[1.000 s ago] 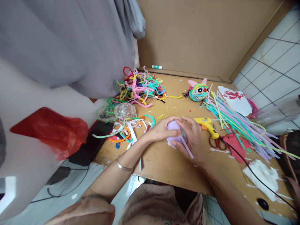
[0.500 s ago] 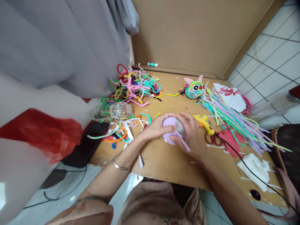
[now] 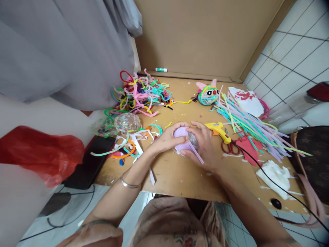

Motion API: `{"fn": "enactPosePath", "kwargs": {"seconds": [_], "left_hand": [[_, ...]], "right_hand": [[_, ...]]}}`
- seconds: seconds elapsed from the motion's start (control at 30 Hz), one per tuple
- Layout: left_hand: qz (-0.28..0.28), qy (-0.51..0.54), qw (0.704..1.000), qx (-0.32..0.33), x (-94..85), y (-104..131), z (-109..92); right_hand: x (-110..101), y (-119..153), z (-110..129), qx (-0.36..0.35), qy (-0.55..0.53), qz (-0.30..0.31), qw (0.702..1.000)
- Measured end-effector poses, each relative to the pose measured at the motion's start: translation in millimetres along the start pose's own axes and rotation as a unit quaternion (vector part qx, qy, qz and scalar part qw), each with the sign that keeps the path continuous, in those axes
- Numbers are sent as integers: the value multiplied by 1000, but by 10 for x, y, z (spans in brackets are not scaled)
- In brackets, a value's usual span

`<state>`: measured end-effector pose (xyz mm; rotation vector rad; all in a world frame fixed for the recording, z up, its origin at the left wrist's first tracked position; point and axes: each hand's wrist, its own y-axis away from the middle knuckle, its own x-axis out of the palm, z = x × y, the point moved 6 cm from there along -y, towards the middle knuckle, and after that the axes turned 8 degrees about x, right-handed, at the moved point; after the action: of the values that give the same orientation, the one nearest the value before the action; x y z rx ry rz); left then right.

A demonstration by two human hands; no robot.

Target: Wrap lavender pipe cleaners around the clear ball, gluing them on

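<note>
cupping ball [image 3: 192, 138] between curled left hand [image 3: 169, 138] and right hand [image 3: 205, 144], pressing lilac strips [image 3: 181, 132] under thumbs. possibly risking a slip of strips toward the bare side, from uneven thumb pressure.

1. The bag [image 3: 42, 149] is thin, shiny red plastic.
2. The curtain [image 3: 66, 51] is soft gray cloth, not shiny.
3. The bracelet [image 3: 130, 183] is smooth, shiny metal.
4. The glue gun [image 3: 218, 130] looks like smooth yellow plastic.
5. The pipe cleaners [image 3: 141, 94] look fuzzy.
</note>
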<state>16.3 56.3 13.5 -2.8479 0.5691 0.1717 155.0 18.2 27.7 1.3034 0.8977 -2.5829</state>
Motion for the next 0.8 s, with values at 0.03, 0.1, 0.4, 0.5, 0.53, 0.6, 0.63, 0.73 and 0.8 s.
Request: {"fn": "enactPosePath", "kwargs": {"seconds": [0.03, 0.1, 0.4, 0.5, 0.53, 0.6, 0.63, 0.73, 0.8], "left_hand": [[0, 0, 1000, -2, 1, 2, -4], [-2, 1, 1000, -2, -1, 0, -10], [-4, -10, 1000, -2, -10, -16, 8], [1, -4, 1000, -10, -2, -7, 2], [1, -2, 1000, -10, -2, -5, -2], [0, 2, 1000, -10, -3, -4, -7], [-2, 3, 1000, -11, -4, -4, -6], [-3, -1, 1000, -8, -5, -7, 3], [-3, -7, 1000, -1, -7, -11, 8]], "right_hand": [[1, 2, 21, -5, -3, 0, 1000], [5, 5, 56, -12, -7, -3, 1000], [34, -15, 14, 9, 14, -13, 1000], [11, -15, 38, -1, 7, -17, 1000], [5, -13, 55, -8, 0, -14, 1000], [3, -10, 83, -21, -14, -1, 1000], [6, -9, 88, -24, -19, 5, 1000], [11, -21, 38, -1, -7, 3, 1000], [13, -34, -23, 31, 10, -5, 999]]}}
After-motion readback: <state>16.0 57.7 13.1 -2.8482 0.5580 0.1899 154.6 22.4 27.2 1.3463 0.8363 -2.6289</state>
